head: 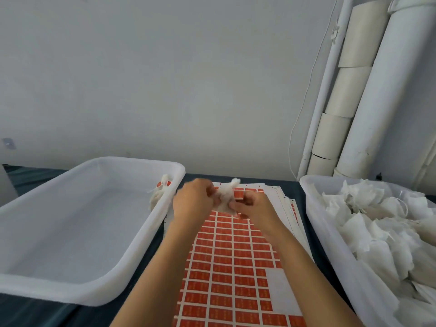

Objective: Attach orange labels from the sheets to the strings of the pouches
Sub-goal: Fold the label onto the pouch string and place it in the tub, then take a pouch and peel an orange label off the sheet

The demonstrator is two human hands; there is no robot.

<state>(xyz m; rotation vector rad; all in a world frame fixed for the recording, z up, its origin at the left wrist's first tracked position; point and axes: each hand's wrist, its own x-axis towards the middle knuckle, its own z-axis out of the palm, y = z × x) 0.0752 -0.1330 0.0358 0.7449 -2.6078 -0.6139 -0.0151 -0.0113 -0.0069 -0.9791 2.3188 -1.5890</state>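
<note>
Pouch (225, 197) pinched between both hands (221, 202)

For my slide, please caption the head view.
Both hands hold a white pouch above orange label sheets.

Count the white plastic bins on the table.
2. The left bin sits beside the label sheets, with a labelled pouch at its far right corner. The right bin, cut off by the frame edge, is piled with pouches.
</note>
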